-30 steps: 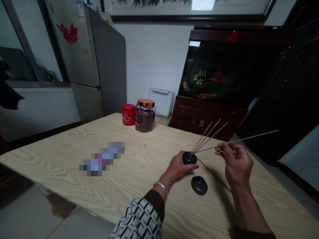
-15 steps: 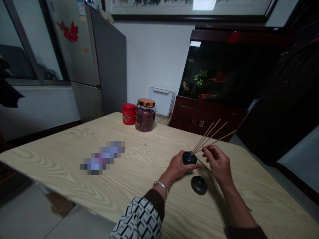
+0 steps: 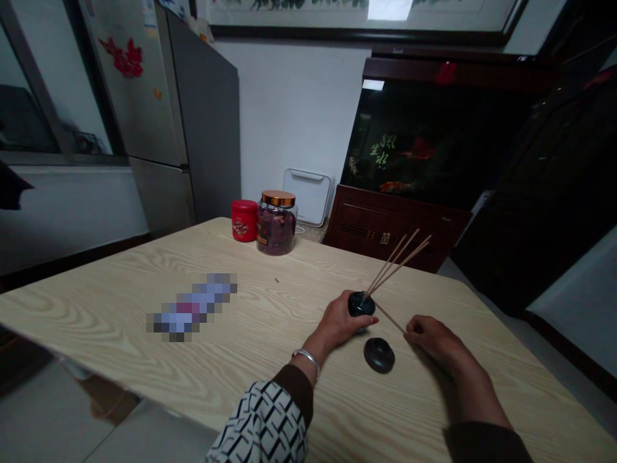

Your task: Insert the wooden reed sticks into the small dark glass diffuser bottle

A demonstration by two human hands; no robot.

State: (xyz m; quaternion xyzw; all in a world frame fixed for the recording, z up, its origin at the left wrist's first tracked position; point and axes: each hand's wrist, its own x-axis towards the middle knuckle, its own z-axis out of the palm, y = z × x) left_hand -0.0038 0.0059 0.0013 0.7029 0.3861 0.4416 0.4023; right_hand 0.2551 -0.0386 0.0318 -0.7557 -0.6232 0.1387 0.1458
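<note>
A small dark round bottle (image 3: 361, 303) stands on the pale wooden table (image 3: 250, 334), and my left hand (image 3: 337, 319) is wrapped round it. Several thin brown sticks (image 3: 398, 256) fan up and to the right out of its neck. Its dark round lid (image 3: 378, 355) lies on the table just in front of it. My right hand (image 3: 429, 339) rests low on the table to the right of the lid, fingers pinched on one loose stick (image 3: 389, 317) that lies flat on the tabletop.
At the table's far edge stand a red tin (image 3: 244, 220) and a glass jar (image 3: 276, 222) with a copper lid. A blurred flat item (image 3: 193, 307) lies on the left. Behind are a grey fridge (image 3: 159, 116), a fish tank (image 3: 424, 148) and a dark cabinet (image 3: 390, 225).
My right hand put a stick into the bottle, then dropped from beside the sticks down to the table and closed on the loose stick. My left hand has kept hold of the bottle.
</note>
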